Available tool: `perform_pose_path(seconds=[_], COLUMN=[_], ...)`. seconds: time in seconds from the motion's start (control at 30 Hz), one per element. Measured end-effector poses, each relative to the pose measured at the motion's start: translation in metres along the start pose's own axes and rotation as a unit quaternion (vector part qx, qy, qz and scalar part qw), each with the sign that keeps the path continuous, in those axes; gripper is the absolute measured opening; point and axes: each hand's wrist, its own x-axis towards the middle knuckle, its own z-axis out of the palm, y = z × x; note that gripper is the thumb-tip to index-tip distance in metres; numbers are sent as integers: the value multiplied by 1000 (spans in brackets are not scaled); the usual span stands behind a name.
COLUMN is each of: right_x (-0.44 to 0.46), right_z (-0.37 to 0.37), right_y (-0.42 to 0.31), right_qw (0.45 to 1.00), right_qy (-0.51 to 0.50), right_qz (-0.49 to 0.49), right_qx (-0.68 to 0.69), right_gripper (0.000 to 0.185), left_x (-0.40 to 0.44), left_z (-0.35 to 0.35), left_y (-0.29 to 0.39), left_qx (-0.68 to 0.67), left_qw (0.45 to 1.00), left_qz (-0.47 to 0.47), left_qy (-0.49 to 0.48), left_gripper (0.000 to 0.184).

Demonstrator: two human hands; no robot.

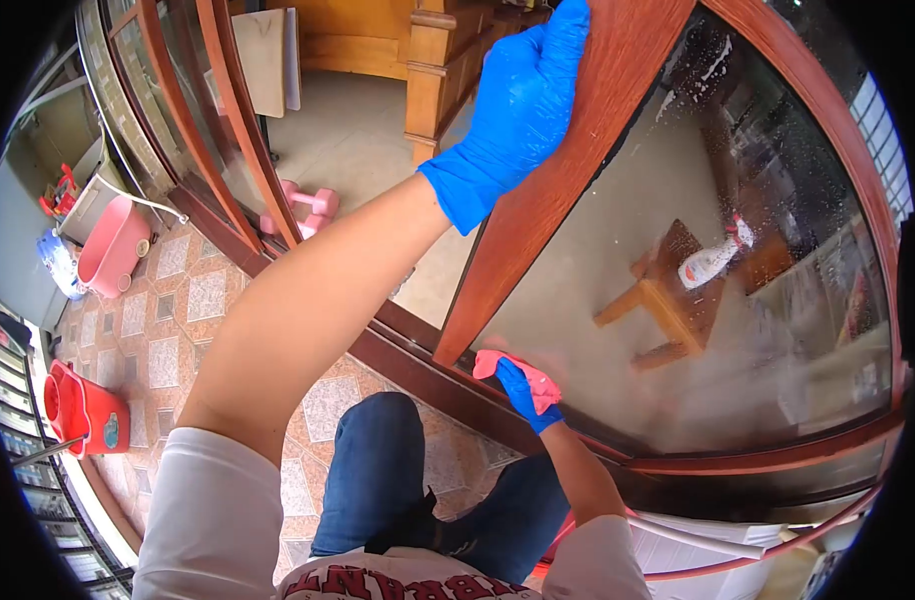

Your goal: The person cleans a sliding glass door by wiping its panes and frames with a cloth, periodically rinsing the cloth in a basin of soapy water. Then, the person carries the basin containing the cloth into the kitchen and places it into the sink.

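My left hand [523, 115], in a blue rubber glove, grips the edge of a reddish-brown wooden door frame [563, 190]; some of its fingers are hidden from me. Low on the door's glass pane [618, 260], near the bottom corner, my right hand [523, 392] presses a pink cloth [493, 362]. It wears a blue glove too, with its fingers closed on the cloth. Wet droplets and white foamy streaks mark the upper part of the glass. A white spray bottle [708, 265] and a wooden stool [673, 305] appear in the pane; whether behind it or reflected, I cannot tell.
Pink dumbbells [313, 205] lie inside the doorway near wooden furniture [438, 75]. On the tiled floor [168, 360] to the left stand a red mop bucket [103, 415] and a pink tub [116, 245]. A door track [408, 365] runs before my knees. A red hose [768, 560] curves at lower right.
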Motion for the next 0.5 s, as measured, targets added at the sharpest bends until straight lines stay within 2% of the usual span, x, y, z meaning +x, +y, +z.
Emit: perform_pose_path(seconds=[0.03, 0.07, 0.1, 0.13, 0.17, 0.2, 0.23, 0.27, 0.33, 0.37, 0.5], right_x=[-2, -3, 3, 6, 7, 11, 17, 28, 40, 41, 48], right_z=[-5, -10, -18, -11, 3, 12, 5, 14, 31, 39, 31], right_y=[-14, -36, -93, -176, -243, -299, -335, -362, -343, -308, -113], right_qw=[996, 996, 963, 805, 612, 445, 388, 349, 325, 372, 535], right_qy=[44, 75, 98, 137, 195, 263, 311, 355, 408, 336, 44], right_qz=[7, -39, -101, -186, -246, -314, -319, -373, -261, -250, -178], right_qx=[-77, -24, -230, -547, -726, -797, -807, -783, -812, -828, -825], right_gripper=[25, 27, 30, 34, 37, 41, 40, 38, 35, 40, 36], left_x=[5, 4, 1, -3, -3, 0, -2, -3, -1, -3, -4], left_z=[-4, -6, -6, -5, -5, -5, -6, -7, -14, -9, -7], left_y=[0, -1, -5, -8, -10, -8, 0, 9, -1, 6, 15], left_qx=[1, 3, 4, 2, -42, -86, -89, -93, -86, -92, -123], left_qw=[1000, 1000, 999, 999, 998, 995, 995, 996, 993, 994, 991], left_qz=[4, 6, 4, -7, 8, 27, 16, 6, 0, -19, -45], left_qy=[7, -17, -43, -40, -47, -52, -30, -7, -81, -48, -40], left_gripper=[49, 49, 49, 49, 50, 50, 51, 52, 54, 56, 58])
